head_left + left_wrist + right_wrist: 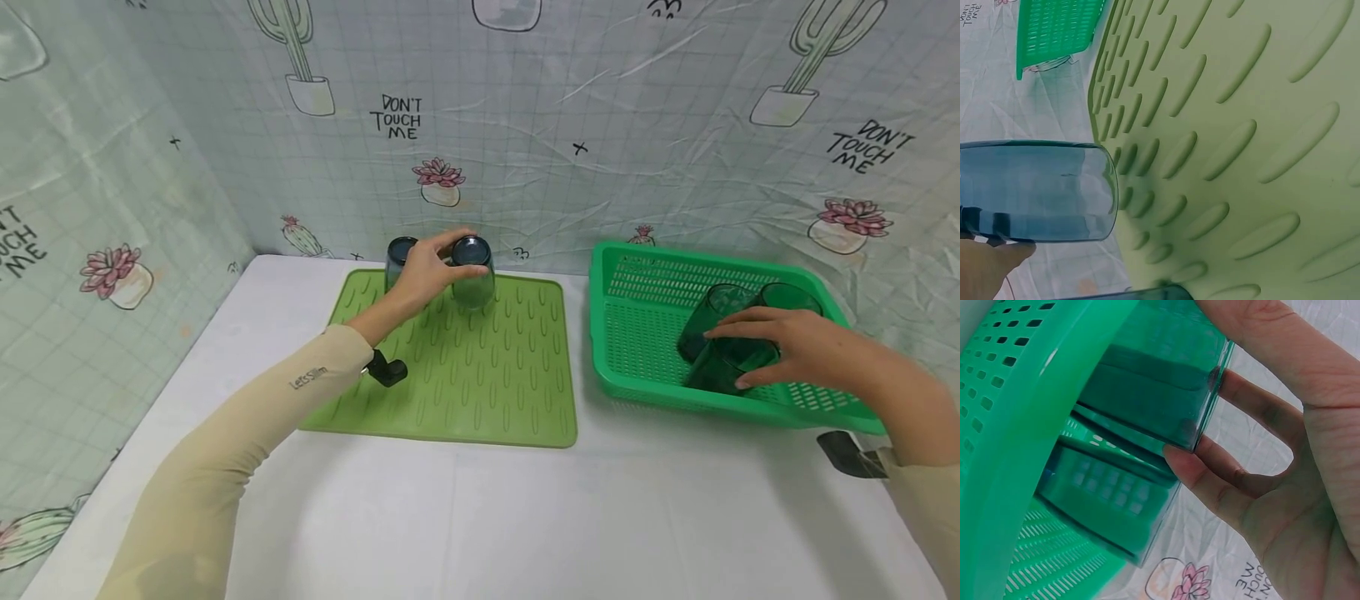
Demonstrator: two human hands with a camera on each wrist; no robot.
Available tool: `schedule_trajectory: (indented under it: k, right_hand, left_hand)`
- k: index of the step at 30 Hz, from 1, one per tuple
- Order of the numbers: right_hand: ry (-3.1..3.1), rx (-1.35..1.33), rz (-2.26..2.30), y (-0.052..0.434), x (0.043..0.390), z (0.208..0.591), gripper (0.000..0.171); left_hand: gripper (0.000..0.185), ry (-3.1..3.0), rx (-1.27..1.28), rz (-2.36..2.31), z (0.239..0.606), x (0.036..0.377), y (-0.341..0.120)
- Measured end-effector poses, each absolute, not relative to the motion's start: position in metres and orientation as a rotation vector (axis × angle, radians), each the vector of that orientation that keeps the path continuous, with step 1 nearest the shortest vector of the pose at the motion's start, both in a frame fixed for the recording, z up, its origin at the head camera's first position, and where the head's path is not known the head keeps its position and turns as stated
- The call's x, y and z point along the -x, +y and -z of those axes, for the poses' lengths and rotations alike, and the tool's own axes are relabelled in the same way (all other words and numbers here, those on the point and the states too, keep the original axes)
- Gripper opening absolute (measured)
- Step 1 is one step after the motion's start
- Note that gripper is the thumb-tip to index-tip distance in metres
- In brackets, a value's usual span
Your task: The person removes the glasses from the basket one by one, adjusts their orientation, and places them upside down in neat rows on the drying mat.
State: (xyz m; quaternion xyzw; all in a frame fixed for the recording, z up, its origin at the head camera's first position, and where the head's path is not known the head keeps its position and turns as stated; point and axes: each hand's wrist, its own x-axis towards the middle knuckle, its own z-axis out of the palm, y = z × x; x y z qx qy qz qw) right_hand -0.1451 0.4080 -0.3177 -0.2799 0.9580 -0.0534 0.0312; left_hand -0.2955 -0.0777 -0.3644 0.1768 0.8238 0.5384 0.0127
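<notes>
Over the green mat (487, 392), the left hand (429, 272) grips an upturned tumbler (473, 289); in the plastic basket (637, 342), the right hand (813, 346) holds another tumbler (718, 372).

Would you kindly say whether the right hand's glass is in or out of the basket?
In: the head view shows the glass within the rim of the green basket.

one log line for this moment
left hand: holds glass at far edge of green mat, second glass alongside | right hand: grips front glass in green basket | basket: two more glasses
</notes>
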Motion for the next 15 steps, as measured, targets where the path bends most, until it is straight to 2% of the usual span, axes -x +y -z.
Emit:
schedule_trajectory:
  k: [15]
  right_hand:
    - [2.97,0.85,0.173,0.408,0.141,0.319,0.066]
  left_hand:
    - [0.064,2.58,-0.51,-1.572,0.38,0.306,-0.072]
